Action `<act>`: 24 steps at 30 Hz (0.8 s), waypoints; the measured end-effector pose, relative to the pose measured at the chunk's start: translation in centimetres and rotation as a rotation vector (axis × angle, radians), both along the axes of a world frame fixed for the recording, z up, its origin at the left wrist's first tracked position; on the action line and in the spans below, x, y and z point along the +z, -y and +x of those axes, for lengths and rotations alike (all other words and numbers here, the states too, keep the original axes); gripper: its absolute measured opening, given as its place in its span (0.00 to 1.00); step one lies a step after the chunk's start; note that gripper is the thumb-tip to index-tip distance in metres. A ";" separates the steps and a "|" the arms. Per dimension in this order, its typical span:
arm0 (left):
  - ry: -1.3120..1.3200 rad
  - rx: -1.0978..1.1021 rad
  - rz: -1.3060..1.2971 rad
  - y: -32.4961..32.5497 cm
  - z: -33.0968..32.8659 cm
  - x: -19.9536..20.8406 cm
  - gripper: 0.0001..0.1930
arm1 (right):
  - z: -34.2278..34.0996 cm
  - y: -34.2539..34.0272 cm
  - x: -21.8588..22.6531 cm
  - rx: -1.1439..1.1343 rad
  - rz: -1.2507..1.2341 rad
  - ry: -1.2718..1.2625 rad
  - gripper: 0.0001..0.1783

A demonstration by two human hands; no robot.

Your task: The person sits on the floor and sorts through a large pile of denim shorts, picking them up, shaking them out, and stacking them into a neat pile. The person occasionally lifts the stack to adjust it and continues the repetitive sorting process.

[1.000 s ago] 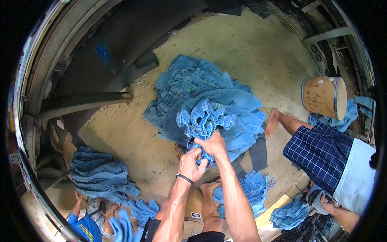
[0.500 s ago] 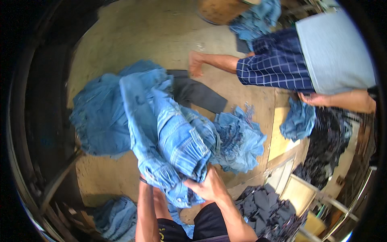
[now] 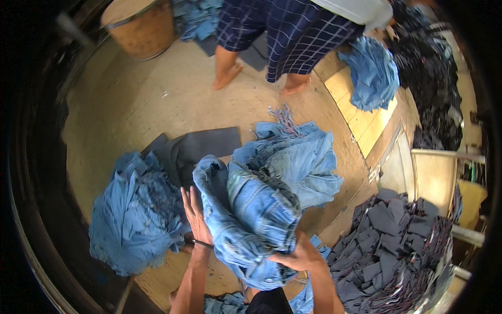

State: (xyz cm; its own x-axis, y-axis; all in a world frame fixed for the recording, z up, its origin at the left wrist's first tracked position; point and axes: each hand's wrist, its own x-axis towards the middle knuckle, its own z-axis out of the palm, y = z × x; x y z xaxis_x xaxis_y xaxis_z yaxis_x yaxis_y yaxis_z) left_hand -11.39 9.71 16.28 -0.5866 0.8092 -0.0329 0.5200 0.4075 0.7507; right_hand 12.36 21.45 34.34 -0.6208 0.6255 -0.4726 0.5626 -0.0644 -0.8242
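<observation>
A thick bundle of light blue denim pieces (image 3: 251,220) hangs in front of me, carried between both hands. My left hand (image 3: 194,215) presses flat against its left side, a dark band on the wrist. My right hand (image 3: 299,256) cups the bundle from below on the right. More light blue denim (image 3: 298,157) lies on the floor just beyond the bundle. A heap of blue denim (image 3: 133,214) lies to the left of my left hand.
A dark grey cloth (image 3: 201,146) lies flat on the dusty floor (image 3: 157,99). Another person in checked shorts (image 3: 282,31) stands barefoot ahead, holding blue denim (image 3: 371,73). A pile of dark fabric pieces (image 3: 397,240) fills the lower right. A round brown tub (image 3: 138,26) stands at the upper left.
My view has swung round to the right. The denim bundle has been lifted off the heap and gathered closer between both hands; the other person now stands straight ahead.
</observation>
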 end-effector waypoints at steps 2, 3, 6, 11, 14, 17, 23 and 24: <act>-0.008 -0.196 -0.039 -4.8 1.0 -0.4 0.60 | 5.8 -3.3 -1.2 -0.076 -0.070 0.020 0.43; -0.065 -0.337 -0.020 -7.5 2.0 -1.1 0.57 | 9.0 -5.0 -2.2 -0.116 -0.026 0.019 0.47; -0.240 -0.692 -0.076 -15.2 6.5 -5.7 0.60 | 20.0 -11.2 -6.4 -0.276 -0.231 0.069 0.50; -0.180 -1.055 -0.253 -22.2 15.9 -16.9 0.60 | 34.0 -21.1 -18.8 -0.542 -0.289 0.467 0.40; -0.269 -0.940 -0.420 -22.0 19.9 -20.6 0.59 | 34.8 -19.6 -29.0 -0.638 0.271 0.859 0.34; -0.344 -0.883 -0.349 -20.9 22.0 -20.9 0.57 | 31.3 -13.3 -35.4 -0.720 0.552 1.016 0.36; -0.174 -0.905 -0.578 -22.0 22.4 -19.2 0.46 | 22.5 -9.1 -38.5 -0.904 0.541 0.832 0.49; -0.190 -0.838 -0.490 -23.3 22.2 -19.4 0.44 | 21.7 -9.5 -38.6 -0.894 0.426 0.873 0.51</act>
